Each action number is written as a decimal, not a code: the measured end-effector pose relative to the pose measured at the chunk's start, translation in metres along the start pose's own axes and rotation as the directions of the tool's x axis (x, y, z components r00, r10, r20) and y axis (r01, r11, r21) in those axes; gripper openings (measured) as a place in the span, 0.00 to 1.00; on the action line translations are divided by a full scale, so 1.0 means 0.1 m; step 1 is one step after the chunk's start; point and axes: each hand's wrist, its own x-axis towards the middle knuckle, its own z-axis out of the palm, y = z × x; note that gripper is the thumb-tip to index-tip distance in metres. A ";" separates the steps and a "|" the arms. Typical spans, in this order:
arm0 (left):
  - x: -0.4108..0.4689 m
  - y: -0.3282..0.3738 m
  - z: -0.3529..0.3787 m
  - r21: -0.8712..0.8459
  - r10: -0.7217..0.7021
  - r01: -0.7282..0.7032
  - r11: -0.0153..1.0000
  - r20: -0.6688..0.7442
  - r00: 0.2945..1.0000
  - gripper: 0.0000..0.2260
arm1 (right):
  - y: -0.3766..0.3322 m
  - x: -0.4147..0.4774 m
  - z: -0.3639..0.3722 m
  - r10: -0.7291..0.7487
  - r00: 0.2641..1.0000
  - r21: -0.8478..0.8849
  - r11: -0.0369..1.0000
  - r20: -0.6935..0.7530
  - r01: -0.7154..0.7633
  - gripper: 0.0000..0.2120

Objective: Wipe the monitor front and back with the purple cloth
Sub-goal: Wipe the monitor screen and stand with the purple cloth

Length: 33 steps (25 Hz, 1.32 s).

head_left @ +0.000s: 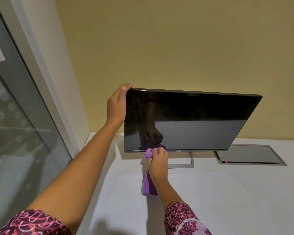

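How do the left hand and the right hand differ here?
The left hand rests high, fingers nearly straight, at the upper left corner of the monitor; the right hand is low, at its bottom edge. The right hand grips the purple cloth; the left hand holds none. Both are at the monitor.

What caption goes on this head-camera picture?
Left hand steadies the monitor while the right hand wipes its bottom edge with the purple cloth.
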 end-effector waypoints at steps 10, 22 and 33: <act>0.06 -0.13 -0.12 -0.101 0.031 -0.026 0.995 0.047 0.998 0.14 | -0.61 -0.08 0.46 -0.187 0.959 -0.013 0.981 0.215 0.194 0.15; 0.06 -0.15 -0.09 -0.102 0.054 -0.051 0.993 0.028 0.998 0.15 | -0.24 -0.04 0.24 -0.062 0.996 -0.136 0.988 0.062 0.070 0.14; 0.03 -0.15 -0.05 -0.103 0.053 -0.055 0.993 -0.019 0.998 0.15 | -0.62 -0.02 0.44 -0.243 0.938 0.004 0.968 0.248 0.250 0.14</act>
